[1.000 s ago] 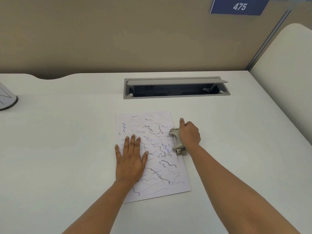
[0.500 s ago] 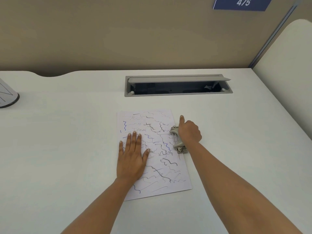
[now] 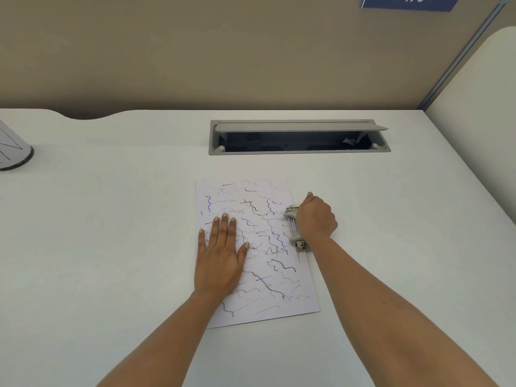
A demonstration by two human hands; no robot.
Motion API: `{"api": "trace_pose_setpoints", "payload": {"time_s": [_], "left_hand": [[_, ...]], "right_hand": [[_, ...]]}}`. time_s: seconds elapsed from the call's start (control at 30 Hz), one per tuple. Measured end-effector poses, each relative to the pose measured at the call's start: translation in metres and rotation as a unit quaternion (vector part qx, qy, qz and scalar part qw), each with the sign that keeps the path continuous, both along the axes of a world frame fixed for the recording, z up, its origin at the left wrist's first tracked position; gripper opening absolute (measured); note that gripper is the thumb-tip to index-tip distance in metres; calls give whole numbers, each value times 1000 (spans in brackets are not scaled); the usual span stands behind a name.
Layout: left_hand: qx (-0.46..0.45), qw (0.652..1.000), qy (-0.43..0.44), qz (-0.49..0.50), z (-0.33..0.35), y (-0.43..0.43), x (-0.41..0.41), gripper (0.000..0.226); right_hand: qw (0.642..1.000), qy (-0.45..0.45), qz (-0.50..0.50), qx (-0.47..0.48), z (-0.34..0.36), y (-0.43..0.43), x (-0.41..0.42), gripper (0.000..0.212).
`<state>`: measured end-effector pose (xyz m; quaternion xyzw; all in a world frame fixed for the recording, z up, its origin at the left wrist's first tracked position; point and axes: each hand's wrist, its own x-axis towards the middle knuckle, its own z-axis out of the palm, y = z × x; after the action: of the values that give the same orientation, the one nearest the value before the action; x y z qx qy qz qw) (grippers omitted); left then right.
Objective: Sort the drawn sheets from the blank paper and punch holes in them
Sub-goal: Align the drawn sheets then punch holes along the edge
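A sheet covered in black and blue squiggles (image 3: 268, 247) lies on the white desk (image 3: 111, 247) in front of me. My left hand (image 3: 220, 258) rests flat on its left half, fingers spread. A grey metal hole punch (image 3: 294, 231) sits over the sheet's right edge, near the middle of that edge. My right hand (image 3: 317, 216) is closed on top of the punch, covering most of it. Whether more sheets lie under the top one I cannot tell.
An open grey cable tray (image 3: 298, 136) is set into the desk behind the sheet. A white round object with a dark base (image 3: 14, 152) stands at the far left edge. A beige partition (image 3: 223, 51) backs the desk, and a white side panel (image 3: 480, 107) rises at right.
Both hands, the sheet and the punch hold their places. Only the camera has tilted slightly, shifting the scene up in the view.
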<state>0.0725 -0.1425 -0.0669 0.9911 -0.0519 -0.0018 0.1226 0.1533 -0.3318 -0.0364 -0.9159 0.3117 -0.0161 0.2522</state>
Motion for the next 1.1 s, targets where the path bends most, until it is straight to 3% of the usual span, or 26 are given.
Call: {"api": "trace_pose_setpoints", "payload": {"time_s": [0.27,0.5,0.7,0.9,1.1], "left_hand": [[11,1000,4,-1,-2,1,-1,63],[23,1000,5,-1,0,0,-2,77],[15,1000,12,-1,-2,1,-1,63],[24,1000,9,-4,2,0,-2,78],[15,1000,9,2,-1,0,0,62]], "right_hand": [[999,-16,22,-28,-2,0,-3,46],[999,-30,15,-23,-3,0,-4,46],[999,-22,19,-25,-4,1,-3,46],[999,-23,27,-32,-6,-1,-2,46],[998,-27,35,-49,-8,0,0,47]]}}
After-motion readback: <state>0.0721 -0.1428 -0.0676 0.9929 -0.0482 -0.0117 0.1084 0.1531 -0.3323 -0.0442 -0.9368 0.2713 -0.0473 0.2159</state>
